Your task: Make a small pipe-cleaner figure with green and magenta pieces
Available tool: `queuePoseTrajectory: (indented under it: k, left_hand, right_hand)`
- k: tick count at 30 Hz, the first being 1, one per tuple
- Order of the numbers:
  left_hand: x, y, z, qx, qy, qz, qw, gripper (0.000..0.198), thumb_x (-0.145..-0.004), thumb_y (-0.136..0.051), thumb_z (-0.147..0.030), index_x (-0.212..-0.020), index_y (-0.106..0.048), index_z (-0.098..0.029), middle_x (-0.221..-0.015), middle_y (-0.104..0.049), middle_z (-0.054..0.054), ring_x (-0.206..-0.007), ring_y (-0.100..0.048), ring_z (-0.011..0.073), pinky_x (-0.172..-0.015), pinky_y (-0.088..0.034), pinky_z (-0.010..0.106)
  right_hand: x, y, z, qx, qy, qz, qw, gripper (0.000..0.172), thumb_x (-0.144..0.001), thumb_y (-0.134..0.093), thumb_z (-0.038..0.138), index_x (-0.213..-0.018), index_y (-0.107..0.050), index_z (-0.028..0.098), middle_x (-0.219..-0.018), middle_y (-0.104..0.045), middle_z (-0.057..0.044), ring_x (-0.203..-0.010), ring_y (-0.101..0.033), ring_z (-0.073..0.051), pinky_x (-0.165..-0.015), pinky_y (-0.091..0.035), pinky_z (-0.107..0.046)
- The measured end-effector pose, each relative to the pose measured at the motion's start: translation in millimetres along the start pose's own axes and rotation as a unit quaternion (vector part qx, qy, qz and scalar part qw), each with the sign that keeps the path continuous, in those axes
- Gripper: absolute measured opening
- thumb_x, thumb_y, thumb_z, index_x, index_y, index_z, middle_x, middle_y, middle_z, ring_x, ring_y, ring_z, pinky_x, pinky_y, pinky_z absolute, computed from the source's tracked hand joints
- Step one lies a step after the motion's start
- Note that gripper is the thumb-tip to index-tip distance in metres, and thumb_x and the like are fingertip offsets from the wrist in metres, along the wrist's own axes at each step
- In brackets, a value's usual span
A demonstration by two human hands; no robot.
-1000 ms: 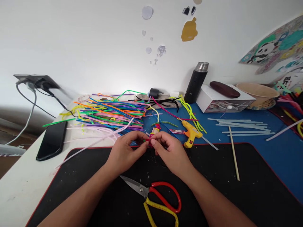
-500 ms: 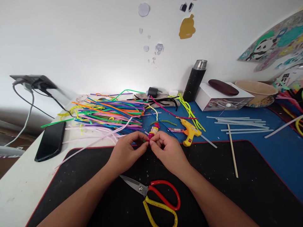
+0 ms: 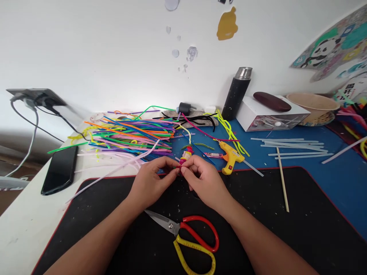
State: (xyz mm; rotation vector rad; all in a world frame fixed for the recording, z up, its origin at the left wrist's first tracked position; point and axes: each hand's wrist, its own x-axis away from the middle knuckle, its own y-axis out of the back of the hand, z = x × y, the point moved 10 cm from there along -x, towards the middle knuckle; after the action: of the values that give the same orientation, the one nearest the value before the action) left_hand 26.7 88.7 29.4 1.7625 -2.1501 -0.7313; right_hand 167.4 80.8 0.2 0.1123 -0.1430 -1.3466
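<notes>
My left hand [image 3: 153, 183] and my right hand [image 3: 204, 181] meet above the back edge of the black mat. Both are closed, pinching a short red pipe cleaner [image 3: 179, 167] with a bit of green at its left end; the fingers hide most of it. Just behind the fingertips stands a small figure [image 3: 187, 153] in magenta, yellow and white, its lower part partly covered by my right hand. Whether my fingers touch it, I cannot tell. Open-handled scissors [image 3: 171, 226], one loop red and one yellow, lie on the mat between my forearms.
Coloured pipe cleaners [image 3: 134, 133] are heaped at the back left, near a black phone [image 3: 60, 170]. A yellow glue gun [image 3: 230, 157] lies right of my hands, with glue sticks [image 3: 295, 144] and a wooden stick [image 3: 283, 179] beyond. A black flask [image 3: 236, 95] stands beside a white box [image 3: 249, 116].
The view has shifted slightly, so the wall and things at the back sit a little higher. My hands keep their pinch, with the fingers only slightly moved.
</notes>
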Motion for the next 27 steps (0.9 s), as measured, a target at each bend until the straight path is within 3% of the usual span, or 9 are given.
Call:
queuePoseTrajectory:
  k: [9, 27]
  left_hand:
    - [1, -2.8, -1, -0.016, -0.025, 0.0, 1.0, 0.012, -0.092, -0.069, -0.032, -0.091, -0.078, -0.024, -0.084, -0.08, 0.001, -0.077, -0.072, 0.0193, -0.073, -0.053, 0.029]
    - [9, -0.6, -21, -0.058, -0.153, -0.018, 0.986, 0.011, -0.097, -0.065, -0.021, -0.095, -0.076, -0.021, -0.088, -0.08, 0.004, -0.079, -0.073, 0.019, -0.075, -0.055, 0.029]
  right_hand:
    - [1, 0, -4, 0.01, 0.007, -0.004, 1.0, 0.008, -0.092, -0.059, 0.028, -0.086, -0.056, 0.023, -0.058, -0.05, 0.008, -0.049, -0.05, -0.012, -0.05, -0.034, -0.024]
    - [0, -8, -10, -0.085, -0.04, 0.022, 0.995, 0.008, -0.088, -0.062, 0.025, -0.084, -0.055, 0.023, -0.052, -0.047, 0.012, -0.04, -0.044, -0.009, -0.043, -0.032, -0.021]
